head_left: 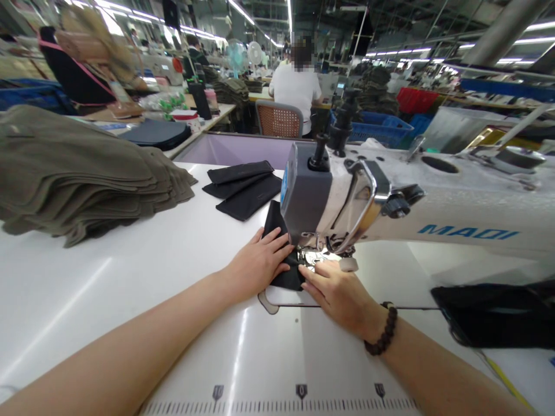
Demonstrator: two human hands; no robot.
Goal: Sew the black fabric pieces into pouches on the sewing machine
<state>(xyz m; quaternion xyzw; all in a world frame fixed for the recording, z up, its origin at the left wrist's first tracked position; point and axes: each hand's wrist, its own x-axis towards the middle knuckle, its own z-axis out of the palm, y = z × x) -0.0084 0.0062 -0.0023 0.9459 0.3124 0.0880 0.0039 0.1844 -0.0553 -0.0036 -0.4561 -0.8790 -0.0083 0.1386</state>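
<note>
A piece of black fabric lies under the needle area of a white and grey sewing machine. My left hand rests flat on its left part, fingers spread. From the right, my right hand, with a dark beaded bracelet at the wrist, touches the fabric's right edge with outstretched fingertips, close to the lit presser foot. The machine head hides part of the fabric. Behind it, several black fabric pieces lie overlapping on the white table.
A tall stack of olive-brown fabric pieces stands on the left. More black fabric lies at the right. A printed ruler runs along the front edge. Ahead, a person in a white shirt sits on a chair.
</note>
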